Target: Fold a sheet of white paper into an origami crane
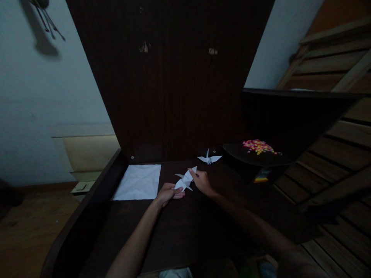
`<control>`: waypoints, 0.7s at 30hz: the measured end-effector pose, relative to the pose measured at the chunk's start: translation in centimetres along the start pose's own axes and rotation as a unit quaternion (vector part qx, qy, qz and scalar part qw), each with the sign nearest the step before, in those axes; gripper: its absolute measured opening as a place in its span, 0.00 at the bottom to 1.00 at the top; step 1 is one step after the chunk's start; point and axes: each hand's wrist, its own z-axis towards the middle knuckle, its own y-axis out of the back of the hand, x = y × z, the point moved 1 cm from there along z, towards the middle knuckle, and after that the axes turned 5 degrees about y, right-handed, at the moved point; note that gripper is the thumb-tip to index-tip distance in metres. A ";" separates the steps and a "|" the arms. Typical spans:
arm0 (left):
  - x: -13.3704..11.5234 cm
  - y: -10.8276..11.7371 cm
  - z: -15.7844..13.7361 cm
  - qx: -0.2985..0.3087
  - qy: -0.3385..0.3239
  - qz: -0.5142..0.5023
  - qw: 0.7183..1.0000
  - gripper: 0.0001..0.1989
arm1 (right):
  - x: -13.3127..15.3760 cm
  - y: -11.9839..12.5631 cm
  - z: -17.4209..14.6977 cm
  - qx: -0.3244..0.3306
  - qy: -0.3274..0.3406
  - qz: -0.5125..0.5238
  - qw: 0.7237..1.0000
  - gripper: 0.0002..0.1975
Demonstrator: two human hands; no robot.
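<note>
A white folded paper crane [185, 180] is held between my two hands, a little above the dark desk. My left hand [168, 194] grips its near left wing, thumb on top and fingers beneath. At the opposite wing, my right hand [201, 180] pinches the paper between thumb and fingers. Beyond my hands a second white paper crane [209, 158] stands near the back panel with its wings spread. To the left of my left hand lies a square white sheet of paper [138, 182] with crease lines across it.
On the right, a rounded dark shelf [232, 151] carries a heap of small pink and yellow pieces [259, 146]. A raised side board [84, 204] edges the desk [127, 227] on the left. The tall dark panel [171, 96] closes off the back.
</note>
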 end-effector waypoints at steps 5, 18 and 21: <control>0.4 0.4 0.4 -0.037 0.010 0.007 0.999 0.08 | -0.1 0.0 -0.4 0.003 0.039 0.001 0.999 0.20; -0.2 0.9 0.7 -0.231 -0.141 -0.031 0.962 0.12 | -2.5 -1.2 -2.2 -0.052 -0.169 0.144 0.974 0.34; 0.0 0.9 0.6 -0.245 -0.160 0.037 0.955 0.13 | -2.6 -1.4 -2.6 -0.041 -0.167 0.133 0.976 0.35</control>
